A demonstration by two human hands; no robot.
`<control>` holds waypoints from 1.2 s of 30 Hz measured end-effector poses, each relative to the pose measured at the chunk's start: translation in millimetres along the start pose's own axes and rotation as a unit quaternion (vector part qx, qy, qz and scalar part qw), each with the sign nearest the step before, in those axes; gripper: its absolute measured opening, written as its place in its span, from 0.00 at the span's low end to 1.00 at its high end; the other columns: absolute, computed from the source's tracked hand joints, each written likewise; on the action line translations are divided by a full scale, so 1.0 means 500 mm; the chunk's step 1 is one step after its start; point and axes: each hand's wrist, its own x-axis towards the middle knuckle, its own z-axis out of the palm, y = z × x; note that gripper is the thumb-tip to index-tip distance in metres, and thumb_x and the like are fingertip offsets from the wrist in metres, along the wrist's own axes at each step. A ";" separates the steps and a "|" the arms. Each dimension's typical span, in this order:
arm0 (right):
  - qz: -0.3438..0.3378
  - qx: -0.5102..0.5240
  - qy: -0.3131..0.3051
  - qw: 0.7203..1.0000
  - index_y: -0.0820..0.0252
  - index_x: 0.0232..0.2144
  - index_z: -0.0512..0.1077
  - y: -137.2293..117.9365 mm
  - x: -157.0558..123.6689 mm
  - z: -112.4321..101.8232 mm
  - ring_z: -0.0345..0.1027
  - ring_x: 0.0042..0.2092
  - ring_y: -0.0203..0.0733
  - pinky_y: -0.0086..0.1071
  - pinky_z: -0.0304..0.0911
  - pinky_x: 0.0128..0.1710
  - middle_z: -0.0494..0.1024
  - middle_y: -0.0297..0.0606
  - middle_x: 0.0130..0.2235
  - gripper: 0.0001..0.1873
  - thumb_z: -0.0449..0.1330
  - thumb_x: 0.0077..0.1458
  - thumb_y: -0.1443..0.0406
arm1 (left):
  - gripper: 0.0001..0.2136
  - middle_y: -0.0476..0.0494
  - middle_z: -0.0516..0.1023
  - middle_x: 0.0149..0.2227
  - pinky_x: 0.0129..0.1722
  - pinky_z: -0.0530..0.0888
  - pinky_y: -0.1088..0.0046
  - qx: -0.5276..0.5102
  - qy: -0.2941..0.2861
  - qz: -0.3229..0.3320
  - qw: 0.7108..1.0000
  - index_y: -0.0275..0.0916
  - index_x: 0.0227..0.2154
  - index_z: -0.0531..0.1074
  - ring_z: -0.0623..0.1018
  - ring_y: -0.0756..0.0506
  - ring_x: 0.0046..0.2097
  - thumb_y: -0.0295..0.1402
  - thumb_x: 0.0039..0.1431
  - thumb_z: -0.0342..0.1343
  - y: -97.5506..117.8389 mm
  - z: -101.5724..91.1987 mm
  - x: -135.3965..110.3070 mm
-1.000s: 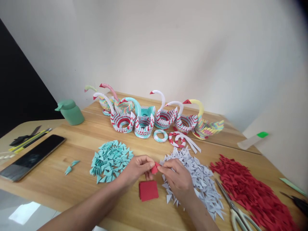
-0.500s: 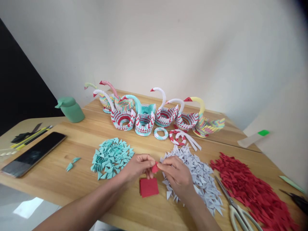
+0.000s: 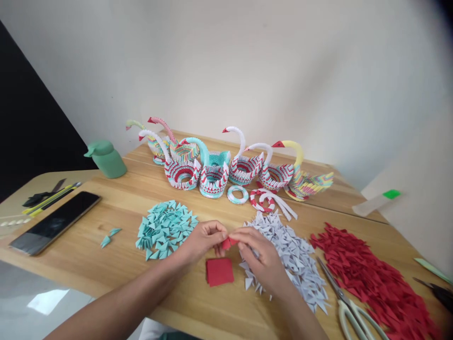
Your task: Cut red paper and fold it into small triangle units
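Observation:
Between my two hands is a small piece of red paper, folded and partly covered by my fingers. My left hand pinches its left side with thumb and fingers. On its other side, my right hand has its fingers at the paper's upper right edge. Just below on the wooden table lies a stack of red paper rectangles. Folded turquoise paper triangles are heaped left of my left hand. Pale grey-white triangles spread beneath and beside my right hand.
Several folded-paper swans stand at the back, with paper rings before them. Right are scissors and a heap of red triangles. Left are a phone, pens and a green lidded container.
My right fingers have shifted up onto the top edge of the red paper, and its visible shape has changed. The view has moved slightly; the other things lie as before.

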 end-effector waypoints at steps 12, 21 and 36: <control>0.250 0.157 -0.015 0.955 0.60 0.24 0.71 -0.006 -0.001 0.023 0.60 0.21 0.32 0.25 0.57 0.20 0.66 0.29 0.20 0.16 0.56 0.55 0.54 | 0.17 0.49 0.73 0.19 0.23 0.68 0.76 0.045 -0.013 0.014 0.999 0.33 0.23 0.70 0.71 0.52 0.19 0.45 0.46 0.62 0.004 0.012 -0.005; 0.183 0.018 0.025 0.983 0.59 0.21 0.69 -0.011 0.000 0.014 0.59 0.23 0.34 0.26 0.55 0.23 0.68 0.30 0.20 0.14 0.55 0.56 0.59 | 0.13 0.49 0.71 0.21 0.25 0.65 0.78 0.149 0.006 0.052 0.987 0.34 0.25 0.71 0.69 0.52 0.23 0.41 0.53 0.56 -0.024 0.010 -0.005; 0.203 0.084 0.013 0.975 0.59 0.27 0.69 -0.001 -0.004 0.011 0.62 0.24 0.35 0.27 0.57 0.24 0.68 0.30 0.22 0.16 0.52 0.58 0.54 | 0.14 0.50 0.68 0.20 0.24 0.64 0.78 0.119 0.024 0.058 0.991 0.35 0.22 0.67 0.66 0.53 0.21 0.42 0.51 0.55 -0.009 0.014 -0.008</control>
